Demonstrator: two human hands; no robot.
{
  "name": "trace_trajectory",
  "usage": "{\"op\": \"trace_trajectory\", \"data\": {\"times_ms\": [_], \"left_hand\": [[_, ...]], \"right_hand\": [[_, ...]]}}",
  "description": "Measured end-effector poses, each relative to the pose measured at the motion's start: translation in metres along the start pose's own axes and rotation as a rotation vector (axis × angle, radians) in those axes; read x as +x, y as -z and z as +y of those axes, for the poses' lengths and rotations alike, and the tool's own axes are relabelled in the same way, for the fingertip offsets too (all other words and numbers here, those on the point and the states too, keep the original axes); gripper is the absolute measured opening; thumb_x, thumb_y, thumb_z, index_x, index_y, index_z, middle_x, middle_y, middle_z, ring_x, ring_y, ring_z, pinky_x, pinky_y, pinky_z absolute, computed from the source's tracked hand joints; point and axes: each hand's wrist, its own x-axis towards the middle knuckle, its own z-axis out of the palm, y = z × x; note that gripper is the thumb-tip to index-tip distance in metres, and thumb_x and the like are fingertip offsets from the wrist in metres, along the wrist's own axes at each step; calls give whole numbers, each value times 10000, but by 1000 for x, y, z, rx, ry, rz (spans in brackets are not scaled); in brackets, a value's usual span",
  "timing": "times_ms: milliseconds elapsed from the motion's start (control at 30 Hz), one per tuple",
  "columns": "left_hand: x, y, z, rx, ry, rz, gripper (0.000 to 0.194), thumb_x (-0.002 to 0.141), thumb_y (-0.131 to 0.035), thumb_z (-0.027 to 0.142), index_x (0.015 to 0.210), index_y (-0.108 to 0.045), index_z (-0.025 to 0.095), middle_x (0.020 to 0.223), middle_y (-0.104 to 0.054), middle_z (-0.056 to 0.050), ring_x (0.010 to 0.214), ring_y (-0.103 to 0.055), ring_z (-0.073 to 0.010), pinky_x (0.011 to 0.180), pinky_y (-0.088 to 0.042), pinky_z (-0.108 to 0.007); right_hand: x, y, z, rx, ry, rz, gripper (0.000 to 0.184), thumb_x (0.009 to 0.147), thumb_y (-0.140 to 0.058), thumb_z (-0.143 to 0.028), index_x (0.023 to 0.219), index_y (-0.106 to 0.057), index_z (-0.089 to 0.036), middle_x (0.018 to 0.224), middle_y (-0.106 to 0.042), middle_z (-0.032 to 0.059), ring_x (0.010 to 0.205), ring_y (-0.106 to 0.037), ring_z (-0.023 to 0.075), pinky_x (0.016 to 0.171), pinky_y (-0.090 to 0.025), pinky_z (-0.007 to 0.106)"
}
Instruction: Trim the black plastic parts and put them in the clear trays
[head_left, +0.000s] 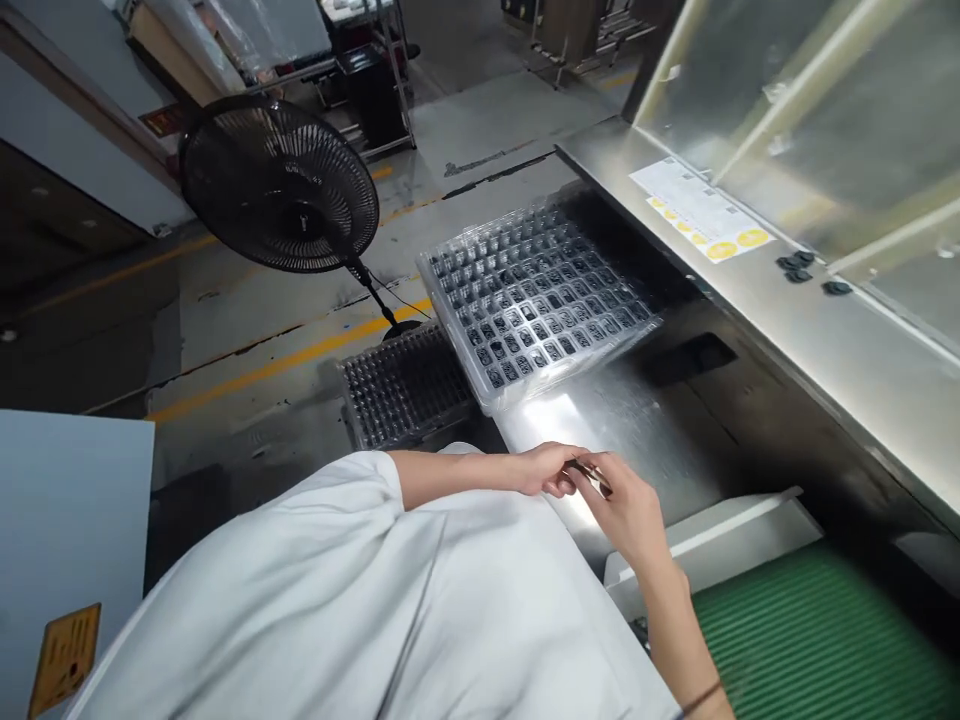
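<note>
My left hand (549, 470) and my right hand (628, 508) meet over the near edge of the steel table (622, 430). Between the thumb and fingers of my right hand is a small dark piece (590, 474), too small and covered to name. My left hand's fingers are curled against it; whether they grip the same piece or another is hidden. Just beyond my hands lies a clear plastic tray (491, 395), its many pockets filled with small black parts (510, 372).
A second pocketed tray (360, 400) is lower at the left. Behind it stands a black fan (277, 185). A green ribbed conveyor belt (817, 630) runs at the lower right. Loose black parts (796, 265) and a printed sheet (701, 208) lie on the steel ledge (600, 165).
</note>
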Motion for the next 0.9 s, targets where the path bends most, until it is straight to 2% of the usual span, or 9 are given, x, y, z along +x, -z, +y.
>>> {"op": "trace_trajectory", "data": {"times_ms": [100,267,333,400,567,633,733,800,900], "left_hand": [[-10,26,6,-26,-34,95,248,890,-693,346,755,-609,156,559,-455,50,418,-313,-44,433,-88,-202],[-32,82,6,14,-78,146,268,855,-737,340,716,-594,162,569,-529,39,402,-323,-37,415,-117,-196],[-45,111,2,54,-85,228,269,873,-731,360,737,-641,147,598,-588,17,409,-353,-39,412,-145,-189],[-58,145,-3,45,-90,365,275,890,-721,349,729,-661,134,598,-603,7,415,-373,-42,415,-168,-183],[-78,241,-17,-162,-118,698,295,957,-669,287,708,-595,147,581,-556,19,445,-414,-48,435,-221,-174],[-76,280,-19,-260,-126,815,272,997,-635,272,758,-588,150,614,-557,22,471,-426,-51,453,-273,-175],[-62,333,-20,-405,-134,954,210,1033,-632,317,924,-636,137,749,-609,15,569,-509,-70,534,-428,-193],[-50,362,-18,-498,-141,1016,241,1036,-648,372,1062,-660,133,891,-658,-11,686,-592,-97,627,-531,-237],[-29,396,-14,-616,-149,1067,289,1033,-659,390,1174,-666,138,1052,-689,-53,837,-661,-137,734,-599,-295]], "right_hand": [[14,-18,-17,69,-9,-35,299,1031,-569,-486,1036,-717,-227,967,-738,35,576,-542,126,602,-442,292],[33,-42,-43,160,-43,-174,307,1049,-546,-468,1084,-727,-224,1084,-753,58,589,-532,125,627,-465,294],[39,-50,-47,135,-66,-218,310,1045,-538,-465,1068,-731,-224,1090,-759,61,599,-547,127,648,-479,294],[44,-55,-48,99,-84,-251,322,1036,-536,-475,1036,-733,-220,1073,-766,64,591,-550,127,655,-486,293],[55,-63,-45,30,-169,-368,365,1002,-531,-527,1007,-741,-229,1045,-792,83,590,-619,160,636,-508,315],[59,-63,-47,6,-228,-432,373,976,-543,-557,1005,-748,-246,1042,-799,86,629,-677,206,626,-526,342],[67,-61,-56,-22,-328,-488,356,944,-571,-607,995,-757,-309,1021,-805,73,735,-747,290,631,-566,388],[73,-60,-64,-38,-394,-512,318,926,-596,-627,982,-758,-359,999,-809,53,802,-771,332,639,-589,411],[81,-59,-74,-48,-480,-531,280,888,-622,-652,946,-759,-414,983,-812,27,892,-786,381,660,-620,448]]}}
